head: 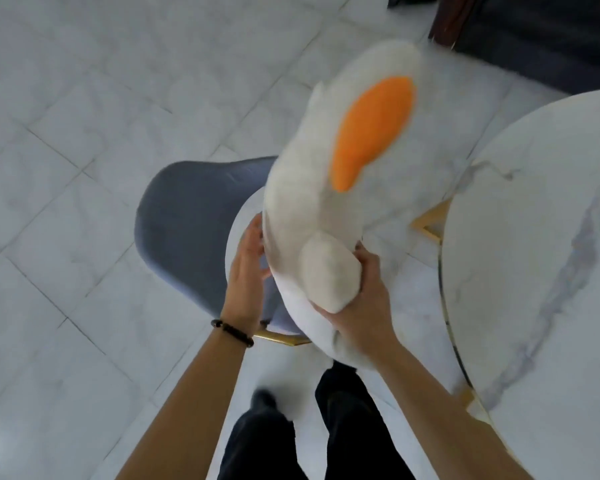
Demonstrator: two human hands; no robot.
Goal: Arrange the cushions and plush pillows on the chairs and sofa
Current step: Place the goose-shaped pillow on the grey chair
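Observation:
A big white plush pillow (pixel 305 188) with an orange patch, shaped like a bird, hangs in the air above a blue-grey chair (pixel 184 223). My right hand (pixel 364 299) is clamped on its lower end, beside a small white wing flap. My left hand (pixel 248 265), with a dark bead bracelet at the wrist, presses against the plush's left side. The plush is blurred. A pale round edge under it, over the chair seat, may be a cushion; I cannot tell for sure.
A round white marble table (pixel 541 271) with gold legs stands close on the right. A dark sofa (pixel 548 36) is at the top right corner. The floor is pale marble tile. My dark trouser legs show at the bottom.

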